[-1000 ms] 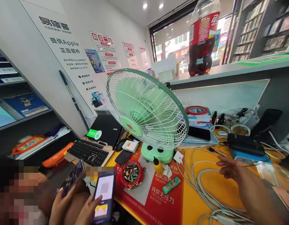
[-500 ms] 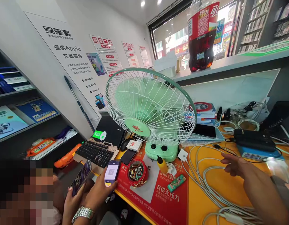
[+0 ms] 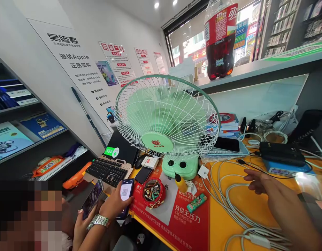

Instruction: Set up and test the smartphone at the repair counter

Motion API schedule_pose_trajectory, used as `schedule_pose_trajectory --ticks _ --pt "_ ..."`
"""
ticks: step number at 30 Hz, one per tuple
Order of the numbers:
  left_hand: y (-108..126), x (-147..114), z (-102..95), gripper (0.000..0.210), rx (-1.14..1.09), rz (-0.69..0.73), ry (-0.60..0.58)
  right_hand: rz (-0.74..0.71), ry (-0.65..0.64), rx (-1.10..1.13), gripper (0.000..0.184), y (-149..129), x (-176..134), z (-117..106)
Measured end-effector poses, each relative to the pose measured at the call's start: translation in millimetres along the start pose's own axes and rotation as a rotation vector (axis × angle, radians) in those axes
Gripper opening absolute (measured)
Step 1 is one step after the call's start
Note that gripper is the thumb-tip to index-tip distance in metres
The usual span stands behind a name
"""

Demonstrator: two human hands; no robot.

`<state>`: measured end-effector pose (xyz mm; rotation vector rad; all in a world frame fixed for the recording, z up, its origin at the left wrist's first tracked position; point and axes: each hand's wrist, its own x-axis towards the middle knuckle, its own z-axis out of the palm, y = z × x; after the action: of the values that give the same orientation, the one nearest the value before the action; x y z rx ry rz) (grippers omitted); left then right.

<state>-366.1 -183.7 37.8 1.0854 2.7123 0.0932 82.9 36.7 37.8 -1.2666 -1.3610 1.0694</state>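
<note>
My left hand, with a silver metal watch on its wrist, grips a smartphone that shows a QR code. The thumb crosses the lower part of its screen. My right hand hovers over the yellow desk beside coiled pale cables; its fingers are loosely stretched and hold nothing. Just left of my left hand, another person's hand holds a second phone. A red bowl full of cigarette butts stands right of my phone.
A green desk fan with a white wire guard stands mid-desk. Around it are a keyboard, a dark phone, a yellow bottle and a green packet. A cola bottle is on the ledge. A person sits at lower left.
My left hand has shifted slightly right, and its phone is tilted differently, with the thumb now over the lower screen. My right hand has hardly moved.
</note>
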Motion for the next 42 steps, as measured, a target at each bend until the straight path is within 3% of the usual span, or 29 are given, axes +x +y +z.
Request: schedule_pose_trajectory --ticks 6,12,20,28,35,42 --pt "1 -3 -0.6 0.086 0.005 0.003 0.001 0.001 -0.025 -0.015 0.046 -4 -2 -1" --pt "7 -7 -5.7 0.084 0.002 -0.006 -0.001 -0.073 -0.003 -0.005 0.049 12 6 1" --pt "13 -16 5.9 0.063 0.19 0.065 0.137 -0.08 -0.013 -0.012 0.053 21 6 2" --pt "26 -16 1.2 0.057 0.354 0.119 0.104 -0.069 -0.061 -0.025 0.049 27 6 5" --pt "19 -22 10.1 0.057 0.319 0.07 0.206 -0.078 -0.069 -0.032 0.052 26 4 8" --pt "16 -21 16.6 0.057 0.339 0.06 0.208 -0.08 -0.087 -0.043 0.053 25 3 7"
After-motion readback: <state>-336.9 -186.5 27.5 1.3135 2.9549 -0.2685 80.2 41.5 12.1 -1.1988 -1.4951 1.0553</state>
